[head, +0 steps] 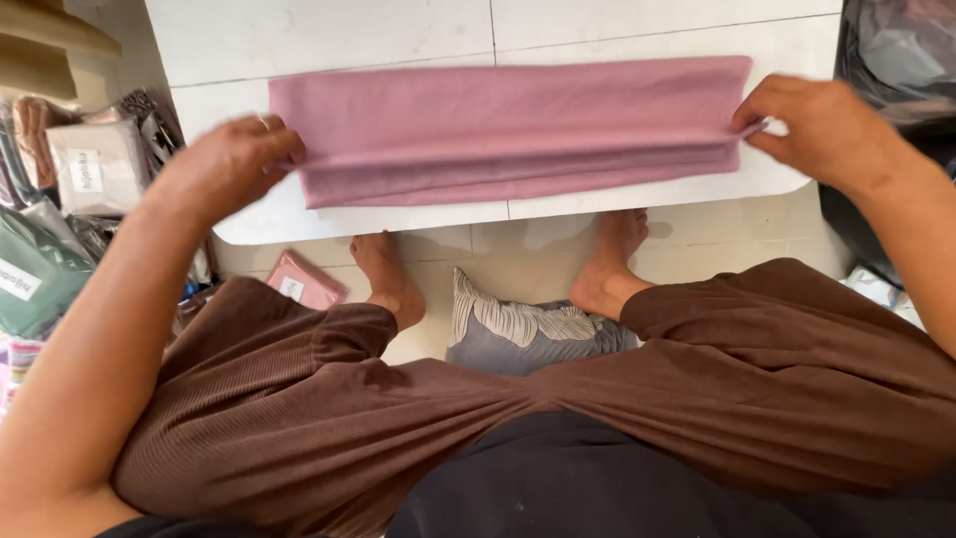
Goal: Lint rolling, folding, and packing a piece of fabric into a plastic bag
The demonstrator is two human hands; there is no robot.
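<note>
Pink cloth point(508, 130), folded into a long narrow band, lay on a low white counter point(329, 35) in front of the seated person, its long axis running straight across from one hand to the other. The left hand point(224, 164) sat at the band's left end and the right hand point(812, 125) at its right end, so the cloth stretched between them with neither hand clearly nearer to its middle. The left fingers point(284, 149) were curled down and closed on the left edge, about where an upper fold line met the layers beneath. The right fingers point(752, 120) were pinched together on the corner of the same fold, which looked slightly lifted off the layers under it. The fold ran level between the two grips, parallel to the counter's near edge, and the near long edge of the band lay a little inside that edge. Below the counter the person's bare feet rested on the tiled floor beside a grey leaf-patterned cushion point(528, 334), with brown ribbed trousers point(697, 389) across the lap. Bagged folded cloths point(95, 164) were stacked at the left, and a pink packet point(304, 281) lay on the floor near the left foot.
</note>
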